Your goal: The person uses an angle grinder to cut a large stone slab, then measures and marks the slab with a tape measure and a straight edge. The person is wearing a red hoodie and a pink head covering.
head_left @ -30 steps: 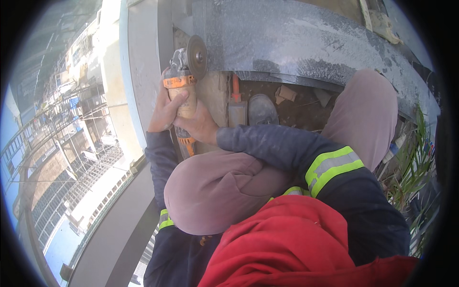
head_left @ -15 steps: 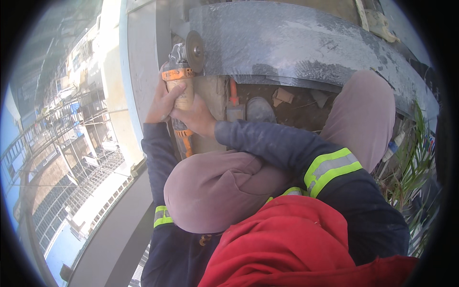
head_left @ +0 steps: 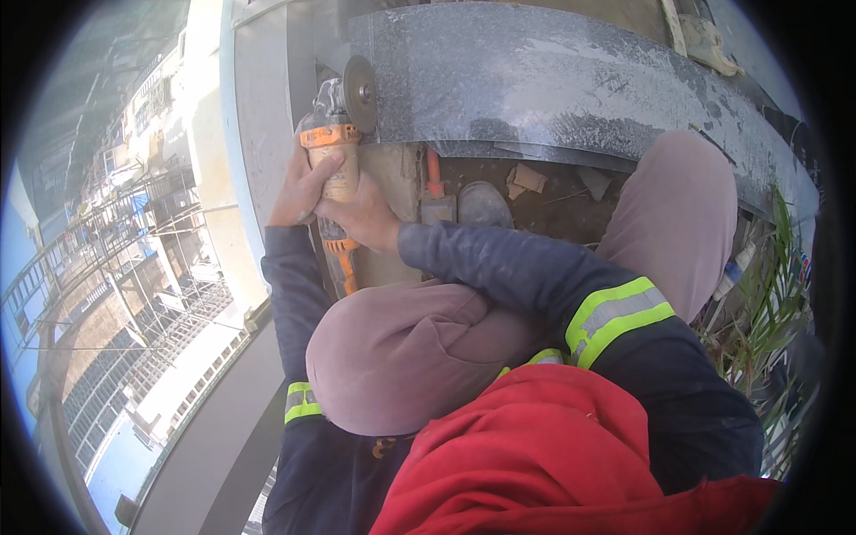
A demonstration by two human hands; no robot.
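Observation:
Both of my hands are closed around an angle grinder [head_left: 341, 182] with a cream and orange body. Its round disc [head_left: 360, 94] stands upright on edge beside the left end of a grey metal sheet [head_left: 544, 85]; I cannot tell whether they touch. My left hand [head_left: 298, 185] wraps the body from the left, just behind the orange collar. Lower down, my right hand [head_left: 367, 217] grips it from the right. The grinder's orange and black rear end points back toward my bent knee [head_left: 401, 357].
A scraper-like tool with an orange handle [head_left: 434, 174] lies beside my shoe [head_left: 484, 205]. Broken pieces [head_left: 526, 180] lie on the ground below the sheet. Green plants [head_left: 771, 294] grow at the right. On the left, past a ledge [head_left: 267, 98], the view drops to scaffolding [head_left: 134, 259].
The grinder and both hands have shifted very slightly left. My grip on it stays the same, and the disc remains by the sheet's left end.

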